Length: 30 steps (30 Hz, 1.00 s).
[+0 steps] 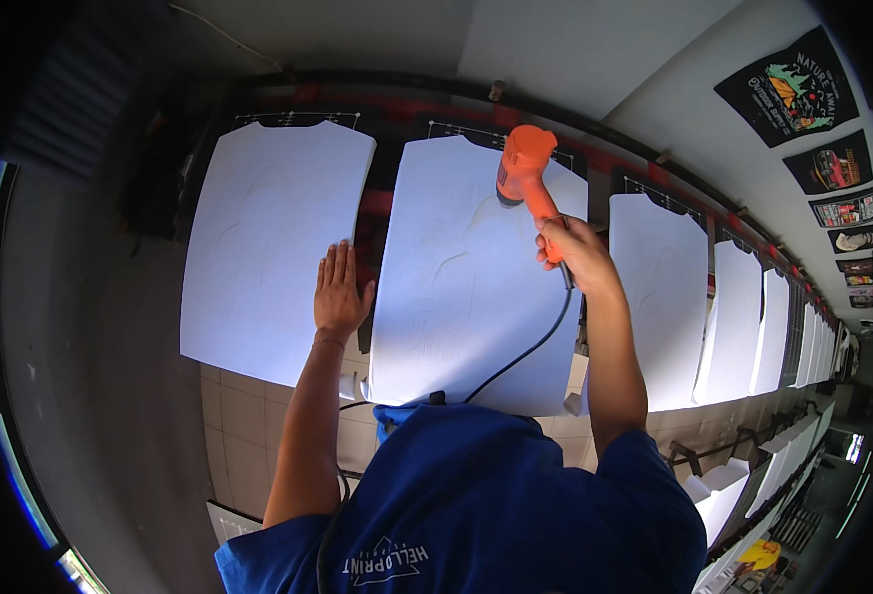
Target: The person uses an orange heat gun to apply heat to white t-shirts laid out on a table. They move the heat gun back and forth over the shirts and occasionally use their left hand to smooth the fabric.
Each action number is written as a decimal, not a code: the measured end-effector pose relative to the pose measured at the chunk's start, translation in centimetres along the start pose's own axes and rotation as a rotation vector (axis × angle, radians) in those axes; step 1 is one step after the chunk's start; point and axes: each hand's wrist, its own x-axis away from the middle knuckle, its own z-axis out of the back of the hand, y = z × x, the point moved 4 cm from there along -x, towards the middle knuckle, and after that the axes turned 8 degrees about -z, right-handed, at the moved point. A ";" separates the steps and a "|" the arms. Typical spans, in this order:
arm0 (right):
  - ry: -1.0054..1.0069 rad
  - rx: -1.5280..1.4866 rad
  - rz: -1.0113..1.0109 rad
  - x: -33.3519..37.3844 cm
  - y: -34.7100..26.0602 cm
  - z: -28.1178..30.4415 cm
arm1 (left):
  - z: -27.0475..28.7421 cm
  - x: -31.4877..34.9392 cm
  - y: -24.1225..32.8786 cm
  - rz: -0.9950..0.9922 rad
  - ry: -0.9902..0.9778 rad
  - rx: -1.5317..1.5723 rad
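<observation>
An orange heat gun (528,178) is gripped by its handle in my right hand (573,252). Its dark nozzle points down at the upper part of the middle white fabric panel (456,307); whether it touches the cloth I cannot tell. From the handle's end a black cord (525,354) curves back over the panel toward my body. My left hand (340,289) rests flat, fingers together and stretched out, on the right edge of the left white fabric panel (268,238). Faint line marks show on both panels, which lie over dark boards.
More white panels (657,287) continue in a row to the right. Behind the boards runs a dark and red rail (426,91). Dark printed sheets (793,89) hang on the wall at the upper right. A tiled floor (248,416) shows below, and a second row of panels stands at the lower right.
</observation>
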 end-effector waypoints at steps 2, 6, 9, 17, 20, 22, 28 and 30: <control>-0.002 0.000 -0.010 0.5 0.2 0.7 | 0.0 0.1 -0.1 0.006 -0.015 -0.019; 0.014 0.008 -0.020 1.8 1.3 0.7 | -0.1 0.0 0.0 -0.002 -0.009 -0.023; 0.022 0.004 -0.058 2.8 1.9 1.7 | -0.2 0.1 -0.1 -0.013 -0.002 -0.027; 0.065 -0.061 -0.014 3.9 2.7 3.3 | -0.1 0.2 0.0 -0.018 0.028 0.010; 0.085 -0.104 0.052 1.2 2.4 3.4 | 0.0 -0.2 0.1 -0.033 0.049 0.029; 0.053 -0.122 0.073 -0.3 1.6 3.6 | 0.2 -0.2 0.1 -0.035 0.062 0.037; 0.061 -0.138 0.082 -1.6 1.3 2.8 | -0.1 0.0 0.1 -0.030 0.056 0.016; 0.080 -0.117 0.072 -1.4 1.4 2.8 | 0.0 0.0 0.1 -0.026 0.051 0.030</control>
